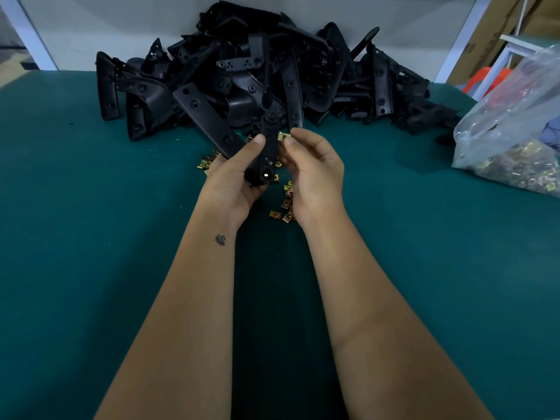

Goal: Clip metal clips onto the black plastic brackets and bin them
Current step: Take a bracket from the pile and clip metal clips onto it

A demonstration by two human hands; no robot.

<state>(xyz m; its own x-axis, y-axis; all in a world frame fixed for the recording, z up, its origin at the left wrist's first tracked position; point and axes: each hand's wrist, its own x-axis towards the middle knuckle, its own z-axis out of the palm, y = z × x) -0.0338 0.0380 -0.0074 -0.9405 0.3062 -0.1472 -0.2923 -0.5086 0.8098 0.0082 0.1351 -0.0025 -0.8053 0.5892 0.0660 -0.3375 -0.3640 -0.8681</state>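
No brand or readable writing is showing on any part here; the only mark is a small dark tattoo [221,239] on your left wrist. Your left hand [233,174] is gripping a matte black plastic bracket [268,160], thumb pressed along its upper side, a brass-coloured glint sitting in the round hole at its near end. Your right hand [313,171] is pinching a small, square, gold-toned metal clip [284,136] against the bracket's right edge. Both are hovering above the middle of the worktop [91,207], which is covered in a dull teal mat. Loose clips [286,204], shiny and folded, are lying scattered beneath your hands. A tangled pile of brackets [257,74], long and drilled with holes, is lying along the far edge. A crinkled clear plastic bag [515,137] holding more clips is sitting at the right edge.
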